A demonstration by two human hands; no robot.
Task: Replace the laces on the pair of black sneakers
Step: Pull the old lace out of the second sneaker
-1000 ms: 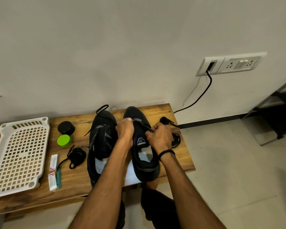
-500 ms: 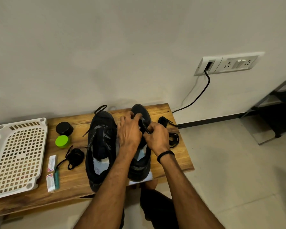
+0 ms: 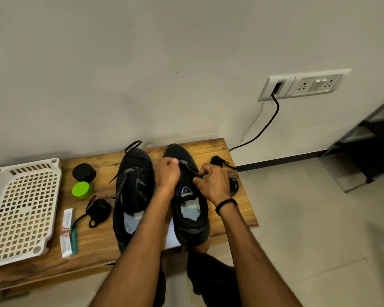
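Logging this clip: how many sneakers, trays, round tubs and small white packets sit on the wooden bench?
Sneakers: 2, left sneaker, right sneaker
Trays: 1, white tray
Round tubs: 2, black tub, green tub
Small white packets: 2, far packet, near packet
Total: 7

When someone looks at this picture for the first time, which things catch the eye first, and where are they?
First, the left hand and right hand pinching a black lace over the right black sneaker at the middle of the wooden bench, with the left black sneaker beside it. Then the bright green round cap and the white perforated plastic tray further left.
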